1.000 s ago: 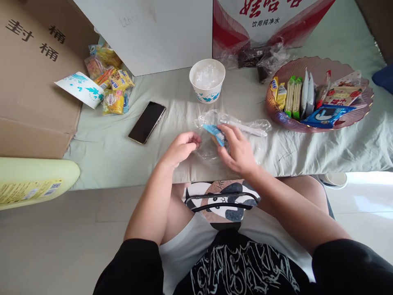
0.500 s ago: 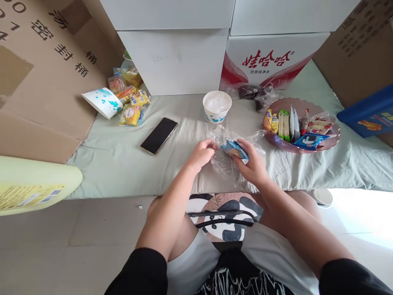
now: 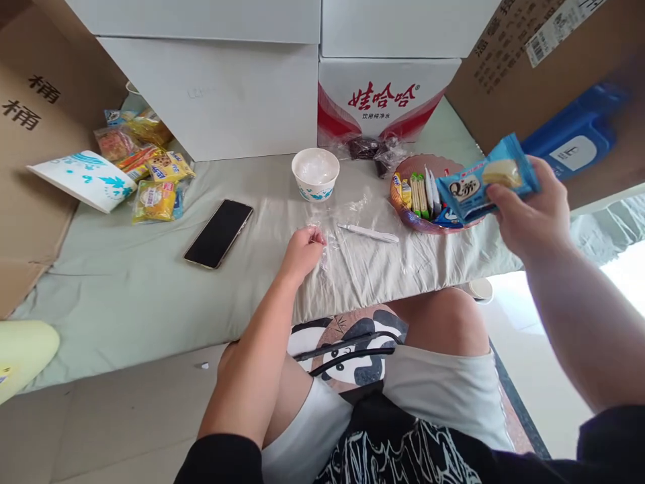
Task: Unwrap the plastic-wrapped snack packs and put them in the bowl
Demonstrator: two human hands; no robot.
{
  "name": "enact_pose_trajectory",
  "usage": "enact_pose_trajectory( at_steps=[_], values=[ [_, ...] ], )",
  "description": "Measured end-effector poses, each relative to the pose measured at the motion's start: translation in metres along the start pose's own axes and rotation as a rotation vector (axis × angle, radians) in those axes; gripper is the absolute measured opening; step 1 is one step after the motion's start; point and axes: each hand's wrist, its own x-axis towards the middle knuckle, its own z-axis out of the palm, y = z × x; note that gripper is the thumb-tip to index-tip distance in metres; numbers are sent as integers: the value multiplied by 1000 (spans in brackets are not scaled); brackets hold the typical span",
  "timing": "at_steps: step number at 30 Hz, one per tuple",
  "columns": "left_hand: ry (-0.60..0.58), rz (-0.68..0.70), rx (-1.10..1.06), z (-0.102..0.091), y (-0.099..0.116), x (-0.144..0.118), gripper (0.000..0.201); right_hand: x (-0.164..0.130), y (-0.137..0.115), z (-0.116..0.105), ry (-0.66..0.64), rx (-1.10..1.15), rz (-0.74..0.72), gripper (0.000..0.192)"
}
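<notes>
My right hand [image 3: 534, 208] is raised at the right and grips a blue snack packet [image 3: 491, 180] with a pale snack printed on it. The packet hangs above a pink scalloped bowl [image 3: 403, 212] and hides part of it. Upright snack packets [image 3: 419, 193] stand in that bowl. My left hand [image 3: 304, 252] is closed low over the cloth, its fingertips pinching a crumpled clear plastic bag [image 3: 330, 245]. To the right of the left hand lies a slim white pen-like tool [image 3: 370, 233]. Behind it stands a paper cup [image 3: 316, 176] with clear plastic inside.
A black phone [image 3: 218, 234] lies left of my left hand. Beyond it are a tipped paper cup [image 3: 83, 180] and several wrapped snacks [image 3: 156, 198]. White boxes [image 3: 216, 101] line the back, with cardboard [image 3: 30, 222] at the left and a blue container [image 3: 579, 144] at the right.
My right hand has carried the blue packet up and right, from over the plastic bag to above the bowl. The white tool is now uncovered. My view has turned right.
</notes>
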Motion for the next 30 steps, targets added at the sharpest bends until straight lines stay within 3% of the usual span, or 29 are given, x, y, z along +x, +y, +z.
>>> enact_pose_trajectory(
  at_steps=[3,7,12,18,21,24,27,30],
  values=[
    [-13,17,19,1,-3,1,15,24,0,-2,-146,-94,39,43],
    [-21,37,33,0,-6,1,14,26,-2,5,-391,-243,137,42],
    [1,26,100,0,-7,2,12,28,1,-2,-502,-209,140,44],
    [13,22,108,2,-10,5,7,56,-5,-17,-597,-353,144,43],
    [-17,16,116,4,-9,7,9,74,-1,-15,-817,-454,131,54],
    [-32,-5,114,6,-6,9,12,86,9,-14,-993,-448,116,53],
    [-31,-7,108,8,-5,11,14,90,22,-18,-918,-493,89,53],
    [-32,4,101,8,-5,12,14,88,33,-25,-755,-596,-84,56]
  ],
)
